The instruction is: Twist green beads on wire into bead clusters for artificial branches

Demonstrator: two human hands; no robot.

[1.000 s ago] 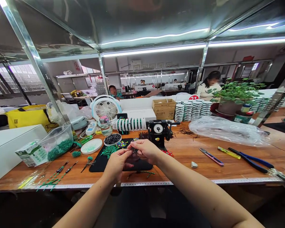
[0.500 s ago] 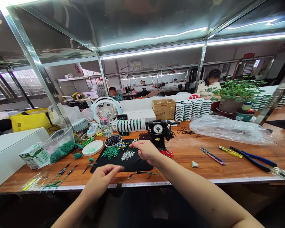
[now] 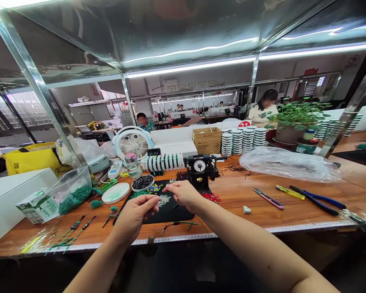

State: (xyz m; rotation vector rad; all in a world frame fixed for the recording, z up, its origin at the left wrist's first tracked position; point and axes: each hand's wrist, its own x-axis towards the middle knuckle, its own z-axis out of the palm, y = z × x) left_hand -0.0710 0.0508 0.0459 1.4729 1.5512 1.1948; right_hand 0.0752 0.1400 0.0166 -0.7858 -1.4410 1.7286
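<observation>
Bringing my left hand [image 3: 136, 213] back up near the right hand [image 3: 184, 193]; half a second ago it was lower, closer to the near edge. Thumb and forefinger pressed together on each; can't tell if anything's pinched. Clear beads [image 3: 164, 200] show between the hands on the black mat [image 3: 171, 216], so I read both as working together again. Farther left, black beads [image 3: 142, 182]; right, red pieces [image 3: 211, 197].

The single view looked out from the person's head, forward and down over the wooden table [image 3: 228, 211] — near enough that the left hand [image 3: 137, 213] and right hand [image 3: 185, 196] lay just below mid-frame — with the metal shelf [image 3: 183, 30] overhead and the back wall [image 3: 228, 83] far beyond.
</observation>
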